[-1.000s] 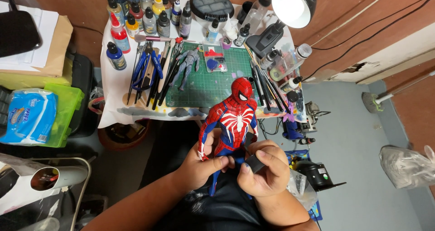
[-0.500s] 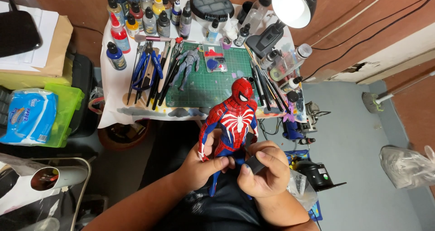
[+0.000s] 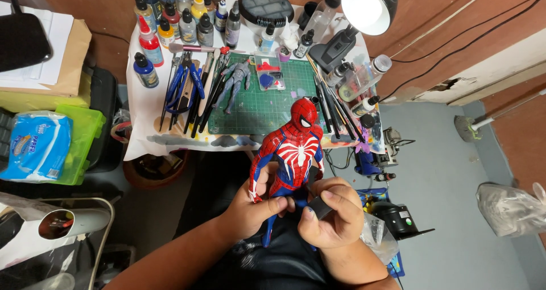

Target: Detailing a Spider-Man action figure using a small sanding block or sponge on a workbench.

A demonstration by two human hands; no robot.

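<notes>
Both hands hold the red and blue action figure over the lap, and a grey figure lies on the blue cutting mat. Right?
Not quite: the head view shows the cutting mat is green. The rest stands: left hand and right hand hold the action figure; the grey figure lies there.

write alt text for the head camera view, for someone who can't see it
Seen from above, a left hand holds a red and blue action figure upright while the right hand presses a small dark block against its hip. Beyond them, a small table holds paint bottles, brushes, a green cutting mat and a lit lamp.
</notes>
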